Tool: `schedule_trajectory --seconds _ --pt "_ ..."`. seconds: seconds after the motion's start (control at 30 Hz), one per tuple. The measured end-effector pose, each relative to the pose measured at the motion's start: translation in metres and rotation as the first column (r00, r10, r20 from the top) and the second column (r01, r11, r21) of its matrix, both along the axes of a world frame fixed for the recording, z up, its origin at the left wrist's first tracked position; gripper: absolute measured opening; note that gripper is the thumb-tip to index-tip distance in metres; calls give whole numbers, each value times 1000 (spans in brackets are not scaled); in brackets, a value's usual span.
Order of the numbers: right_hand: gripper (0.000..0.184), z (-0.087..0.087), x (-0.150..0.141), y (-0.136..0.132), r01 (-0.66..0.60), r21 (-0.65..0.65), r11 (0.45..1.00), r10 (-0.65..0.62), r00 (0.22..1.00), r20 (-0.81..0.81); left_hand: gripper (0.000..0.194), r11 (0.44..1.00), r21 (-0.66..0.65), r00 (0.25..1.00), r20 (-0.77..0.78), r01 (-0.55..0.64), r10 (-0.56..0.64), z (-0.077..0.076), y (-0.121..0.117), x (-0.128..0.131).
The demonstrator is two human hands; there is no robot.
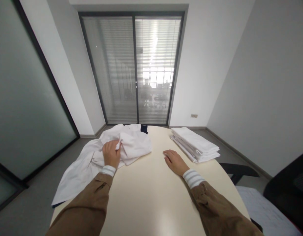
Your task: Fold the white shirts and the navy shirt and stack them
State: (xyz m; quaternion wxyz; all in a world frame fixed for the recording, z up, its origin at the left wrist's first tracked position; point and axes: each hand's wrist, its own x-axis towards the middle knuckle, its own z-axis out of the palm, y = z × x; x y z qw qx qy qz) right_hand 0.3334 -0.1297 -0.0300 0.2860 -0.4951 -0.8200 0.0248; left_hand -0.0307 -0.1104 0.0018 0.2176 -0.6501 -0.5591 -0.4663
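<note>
A rumpled white garment (82,167) with dark navy trim lies across the left side of the round table (146,196), part of it hanging over the edge. My left hand (112,153) is closed on this cloth, with a fold pinched up between thumb and fingers. To the right, my right hand (175,162) rests low over the bare tabletop, fingers stretched out and holding nothing. Just beyond it, at the table's right edge, sits a stack of folded white cloths (194,142).
A black chair (289,193) stands at the right, with white cloth (262,206) on its seat. Behind the table are glass doors with blinds (136,72). A frosted glass panel (23,88) is on the left, and a wall socket (194,115) is low on the back wall.
</note>
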Motion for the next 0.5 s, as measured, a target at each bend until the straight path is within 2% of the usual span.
schedule_trajectory --seconds 0.03,0.1,0.2,0.27,0.33,0.43,0.47,0.5 --pt "32 -1 0 0 0 0 1000 0 1000 -6 25 994 28 993 -60 108 -107 0 -3 6" --pt "37 -2 1 1 -5 -7 1000 5 1000 -27 20 946 8 931 -179 324 -318 1 -11 20" --pt "47 4 -1 -3 -52 -37 998 50 996 -68 23 807 -194 743 -317 558 -590 4 -27 45" --pt "55 12 -5 -9 -135 -72 988 128 987 -94 23 716 -354 634 -335 601 -697 7 -37 58" --pt "65 20 -12 -17 -247 -97 964 237 965 -108 25 655 -457 595 -291 602 -749 10 -46 66" --pt "76 27 -27 -26 -373 -113 921 366 927 -76 33 592 -530 593 -194 607 -781 14 -53 71" --pt "75 27 -32 -28 -387 -118 915 383 922 -52 34 590 -531 607 -168 608 -777 15 -53 71" --pt "71 26 -37 -29 -390 -125 912 390 921 -25 34 615 -513 641 -153 599 -752 16 -53 71"
